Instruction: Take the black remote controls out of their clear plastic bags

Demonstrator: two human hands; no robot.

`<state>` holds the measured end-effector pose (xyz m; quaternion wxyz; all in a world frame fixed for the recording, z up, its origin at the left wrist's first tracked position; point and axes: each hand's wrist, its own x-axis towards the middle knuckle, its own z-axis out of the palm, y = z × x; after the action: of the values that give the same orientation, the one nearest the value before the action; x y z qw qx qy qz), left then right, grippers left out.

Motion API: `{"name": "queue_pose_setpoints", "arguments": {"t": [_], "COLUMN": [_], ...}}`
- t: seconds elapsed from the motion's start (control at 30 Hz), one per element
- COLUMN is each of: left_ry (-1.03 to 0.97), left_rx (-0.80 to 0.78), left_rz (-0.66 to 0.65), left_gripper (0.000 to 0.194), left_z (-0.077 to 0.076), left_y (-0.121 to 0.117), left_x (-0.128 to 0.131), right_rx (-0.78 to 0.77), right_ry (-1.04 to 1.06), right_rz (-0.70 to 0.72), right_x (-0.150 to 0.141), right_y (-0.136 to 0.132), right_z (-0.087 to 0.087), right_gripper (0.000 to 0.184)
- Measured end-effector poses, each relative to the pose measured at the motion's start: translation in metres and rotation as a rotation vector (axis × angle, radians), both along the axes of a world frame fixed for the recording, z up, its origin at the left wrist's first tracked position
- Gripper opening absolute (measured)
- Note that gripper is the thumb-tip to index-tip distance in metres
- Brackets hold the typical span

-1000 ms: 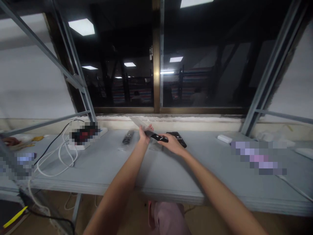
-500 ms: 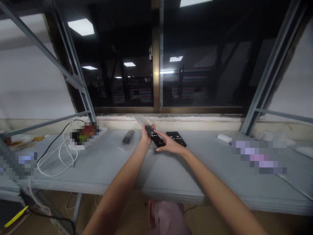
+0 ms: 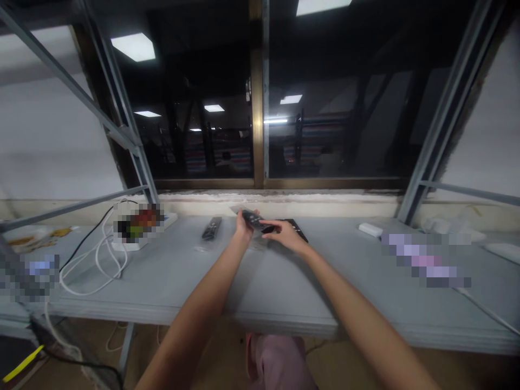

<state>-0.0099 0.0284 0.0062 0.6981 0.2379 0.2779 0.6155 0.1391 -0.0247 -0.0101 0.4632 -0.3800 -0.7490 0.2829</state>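
A black remote control [image 3: 254, 219] is held up over the table between both hands, partly in a clear plastic sleeve [image 3: 234, 209] whose end sticks out past its far end. My left hand [image 3: 244, 225] is wrapped round the far part of the remote. At its near end, the thumb and fingers of my right hand [image 3: 287, 235] pinch it. Just behind the right hand, more black remotes [image 3: 299, 229] lie on the table, partly covered by that hand. Left of my left hand rests another remote [image 3: 212, 228] in clear plastic. Some clear plastic [image 3: 258, 242] shows below the held remote.
On the left, a white power strip [image 3: 132, 243] with looped white cables [image 3: 97, 271] carries blurred items. A white adapter [image 3: 370, 230] and a blurred purple object [image 3: 422, 257] lie at right. Metal frame posts [image 3: 433, 122] stand at both sides, before a dark window [image 3: 337, 108].
The held remote has tilted flatter, so its button face shows less. The plastic sleeve's end sticks out less at the far side. My right hand's fingers have shifted at the near end.
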Motion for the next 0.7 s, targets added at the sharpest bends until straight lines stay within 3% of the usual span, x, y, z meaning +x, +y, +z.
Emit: {"name": "queue_pose_setpoints", "arguments": {"t": [0.13,0.23,0.37,0.7], "left_ry": [-0.016,0.042,0.151,0.381], "left_rx": [-0.003,0.033,0.098,0.229], "left_rz": [-0.047,-0.141,-0.259,-0.370], "left_gripper": [0.057,0.057,0.051,0.042], "left_z": [0.001,0.001,-0.003,-0.008], "left_y": [-0.002,-0.004,-0.004,0.001], "left_x": [-0.002,0.003,0.010,0.016], "right_rx": [-0.048,0.033,0.181,0.236], "right_ry": [-0.050,-0.049,-0.086,-0.116], "right_rz": [0.054,-0.054,-0.209,-0.477], "right_x": [-0.005,-0.005,0.000,0.004], "right_y": [-0.003,-0.004,-0.003,-0.011], "right_z": [-0.004,-0.003,0.001,0.003], "right_gripper": [0.058,0.060,0.046,0.022]}}
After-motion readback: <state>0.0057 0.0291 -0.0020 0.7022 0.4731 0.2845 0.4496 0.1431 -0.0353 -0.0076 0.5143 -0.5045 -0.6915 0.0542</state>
